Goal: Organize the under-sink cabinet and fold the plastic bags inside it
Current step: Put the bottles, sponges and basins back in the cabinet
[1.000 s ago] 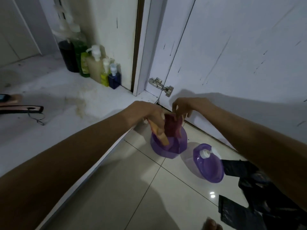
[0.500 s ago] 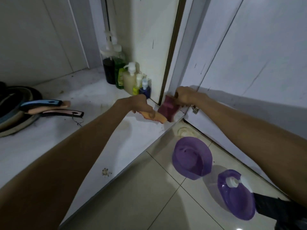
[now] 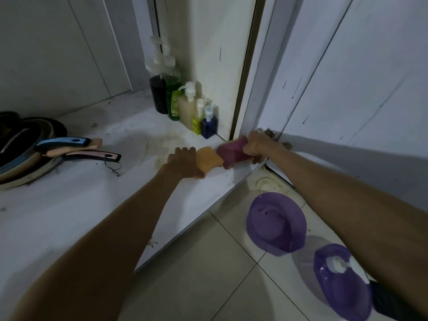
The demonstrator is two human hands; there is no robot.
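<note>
cabinet floor (image 3: pixel 92 200), front right corner: 2 sponges in hand
black plastic bag (image 3: pixel 389 302) on tiles, by purple lid (image 3: pixel 340 283) and purple bowl (image 3: pixel 275 224). at the lip, left hand (image 3: pixel 185 162) fingers curl on orange sponge (image 3: pixel 209 159), right hand (image 3: pixel 256 145) fingers wrap maroon sponge (image 3: pixel 231 152); best laid flat, back from the edge. room lies leftward; bottles (image 3: pixel 187 107) behind, pans (image 3: pixel 27 144) far left.

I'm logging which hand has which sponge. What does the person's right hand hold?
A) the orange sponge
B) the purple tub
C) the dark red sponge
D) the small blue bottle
C: the right hand has its fingers curled round the dark red sponge, while the left hand holds the orange sponge right beside it.
</note>
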